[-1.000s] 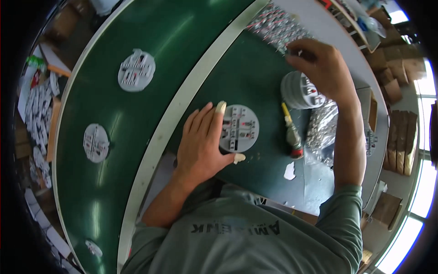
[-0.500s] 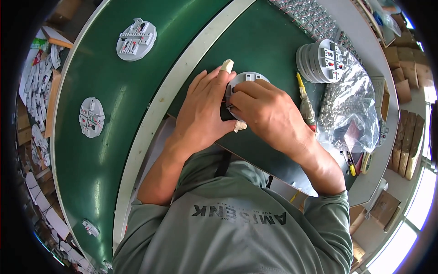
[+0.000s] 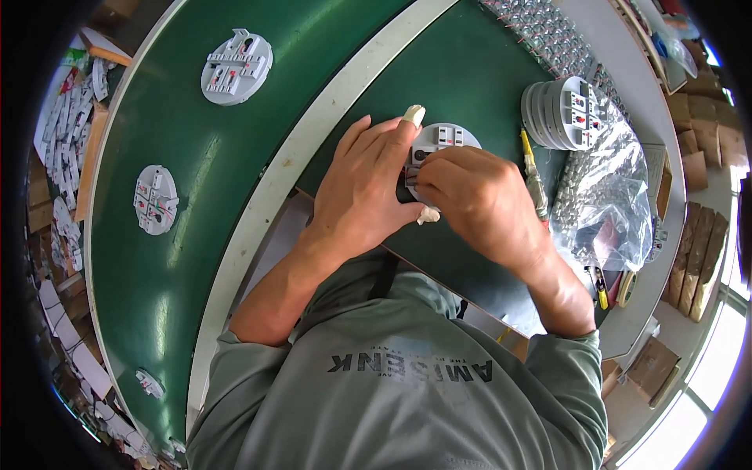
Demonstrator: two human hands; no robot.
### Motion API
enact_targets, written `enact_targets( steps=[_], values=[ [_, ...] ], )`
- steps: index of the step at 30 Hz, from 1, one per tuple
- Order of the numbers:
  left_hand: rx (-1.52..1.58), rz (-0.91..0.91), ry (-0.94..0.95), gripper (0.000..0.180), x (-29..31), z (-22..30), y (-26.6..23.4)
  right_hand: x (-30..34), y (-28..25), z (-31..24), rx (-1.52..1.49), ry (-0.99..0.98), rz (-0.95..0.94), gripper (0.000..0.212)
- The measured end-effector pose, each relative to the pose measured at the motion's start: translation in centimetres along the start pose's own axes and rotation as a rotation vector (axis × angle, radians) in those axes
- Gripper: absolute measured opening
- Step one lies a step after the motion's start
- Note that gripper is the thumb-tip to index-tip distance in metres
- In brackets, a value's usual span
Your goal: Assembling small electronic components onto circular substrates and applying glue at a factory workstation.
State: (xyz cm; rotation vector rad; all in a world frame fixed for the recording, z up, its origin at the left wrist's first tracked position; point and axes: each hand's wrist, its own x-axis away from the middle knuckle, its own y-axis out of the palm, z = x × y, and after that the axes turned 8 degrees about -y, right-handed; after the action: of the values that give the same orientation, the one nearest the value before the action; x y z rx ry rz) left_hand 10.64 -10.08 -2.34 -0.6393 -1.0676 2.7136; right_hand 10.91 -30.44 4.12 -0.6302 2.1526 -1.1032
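Note:
A round grey-white plastic base (image 3: 446, 135) with small block fittings lies on the green bench under my hands. My left hand (image 3: 359, 188) holds its left side between forefinger and thumb, both wearing pale finger covers. The other left fingers stretch out beside it. Over the base, my right hand (image 3: 478, 192) is closed in a pinch at the fittings. What its fingertips grip is hidden; a short bit of dark wire shows near them. Right of my right hand lies a tool with a yellow tip (image 3: 529, 149), its middle wrapped in pale material.
A stack of similar round bases (image 3: 558, 113) stands at the back right. Beside it are a clear plastic bag (image 3: 615, 207) and many small wired parts (image 3: 540, 39). On the left green surface sit further bases (image 3: 236, 69), beyond a pale rail (image 3: 294, 153). Yellow-handled cutters (image 3: 601, 290) lie at right.
The bench and both hands appear slightly farther right as the view shifts. My left hand keeps its hold on the base; my right hand stays pinched over the fittings.

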Motion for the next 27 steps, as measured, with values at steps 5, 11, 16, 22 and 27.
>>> enact_targets(
  steps=[5, 11, 16, 22, 27],
  values=[
    [0.005, 0.028, 0.011, 0.111, 0.1, 0.2, 0.9, 2.0, 2.0, 0.2, 0.078, -0.05, 0.069, 0.015],
    [-0.042, -0.004, 0.058, 0.119, 0.6, -0.2, 1.0, 3.0, 1.8, 0.2, 0.085, -0.108, 0.081, 0.015],
    [-0.05, -0.014, 0.0, 0.12, 1.3, -0.6, 0.2, 6.3, -0.4, -2.3, 0.24, 0.347, 0.377, 0.037],
    [0.01, -0.01, -0.011, 0.123, 0.9, -0.4, -1.3, 10.0, -1.4, -3.6, 0.405, 0.798, 0.116, 0.057],
    [0.022, -0.013, -0.013, 0.126, 1.1, -0.5, -1.7, 12.4, -1.8, -2.4, 0.035, 0.839, 0.377, 0.06]
  ],
)
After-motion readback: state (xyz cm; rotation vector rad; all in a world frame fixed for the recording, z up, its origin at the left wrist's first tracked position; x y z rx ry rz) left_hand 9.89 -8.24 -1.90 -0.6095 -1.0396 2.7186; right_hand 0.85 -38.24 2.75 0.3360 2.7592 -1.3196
